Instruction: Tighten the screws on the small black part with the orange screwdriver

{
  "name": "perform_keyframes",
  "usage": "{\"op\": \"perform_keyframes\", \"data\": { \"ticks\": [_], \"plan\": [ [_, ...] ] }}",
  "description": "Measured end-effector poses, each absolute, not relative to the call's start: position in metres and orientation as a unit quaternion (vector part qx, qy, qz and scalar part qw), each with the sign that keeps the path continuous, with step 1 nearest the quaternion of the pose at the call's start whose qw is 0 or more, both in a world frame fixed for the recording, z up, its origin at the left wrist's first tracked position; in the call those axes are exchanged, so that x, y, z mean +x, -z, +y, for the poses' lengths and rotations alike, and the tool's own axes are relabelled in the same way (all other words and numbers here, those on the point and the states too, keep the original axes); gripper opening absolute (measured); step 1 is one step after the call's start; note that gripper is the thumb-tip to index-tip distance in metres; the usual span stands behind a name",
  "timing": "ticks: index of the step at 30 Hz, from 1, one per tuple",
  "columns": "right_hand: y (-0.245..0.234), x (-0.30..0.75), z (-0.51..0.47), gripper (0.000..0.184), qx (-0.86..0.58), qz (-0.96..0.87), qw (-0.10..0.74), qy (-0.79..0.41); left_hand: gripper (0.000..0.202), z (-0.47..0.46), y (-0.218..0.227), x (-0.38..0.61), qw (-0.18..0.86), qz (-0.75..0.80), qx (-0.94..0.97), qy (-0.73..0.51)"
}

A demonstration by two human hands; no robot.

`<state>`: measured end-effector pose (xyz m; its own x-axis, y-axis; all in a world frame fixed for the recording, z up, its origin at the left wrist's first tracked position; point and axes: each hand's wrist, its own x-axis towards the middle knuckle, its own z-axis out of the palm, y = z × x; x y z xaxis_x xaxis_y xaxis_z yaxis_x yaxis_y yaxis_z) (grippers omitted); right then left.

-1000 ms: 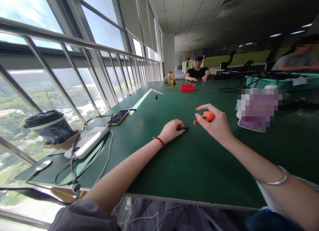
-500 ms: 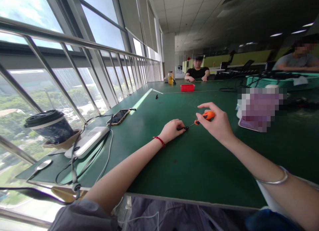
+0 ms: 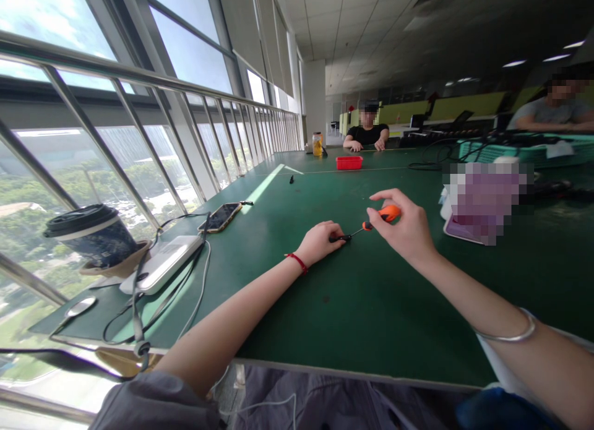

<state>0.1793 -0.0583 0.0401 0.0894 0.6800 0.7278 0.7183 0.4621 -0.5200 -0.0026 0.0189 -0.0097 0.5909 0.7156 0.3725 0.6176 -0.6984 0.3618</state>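
Observation:
My left hand (image 3: pixel 322 243) rests on the green table with its fingers closed on a small black part (image 3: pixel 342 238), whose exact kind is too small to make out. A screwdriver (image 3: pixel 388 214) with an orange and black handle lies in my right hand (image 3: pixel 408 226), its handle against the palm side and the thumb near its front. The thin metal shaft points left and down, and its tip meets the right end of the black part. My index finger reaches out above the handle.
To the left are a phone (image 3: pixel 223 218), a white power bank (image 3: pixel 162 266), cables and a lidded cup (image 3: pixel 93 235). Farther off lie a small black piece (image 3: pixel 291 179) and a red tray (image 3: pixel 349 163). A teal basket (image 3: pixel 524 151) stands right; two people sit beyond.
My right hand and the screwdriver handle have shifted very slightly. My left hand and the black part have stayed in place.

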Motion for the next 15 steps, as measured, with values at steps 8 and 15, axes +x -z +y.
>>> {"op": "perform_keyframes", "data": {
  "ticks": [8, 15],
  "plan": [
    [-0.0392, 0.1795, -0.0566, 0.042, -0.558, -0.659, 0.504, 0.020, 0.011, 0.0188, 0.0098, -0.0027, 0.096, 0.375, 0.887, -0.252],
    [-0.0383, 0.1773, -0.0583, 0.035, -0.519, -0.677, 0.521, -0.001, 0.009, 0.0197, 0.0107, -0.0019, 0.100, 0.377, 0.885, -0.254]
  ]
}}
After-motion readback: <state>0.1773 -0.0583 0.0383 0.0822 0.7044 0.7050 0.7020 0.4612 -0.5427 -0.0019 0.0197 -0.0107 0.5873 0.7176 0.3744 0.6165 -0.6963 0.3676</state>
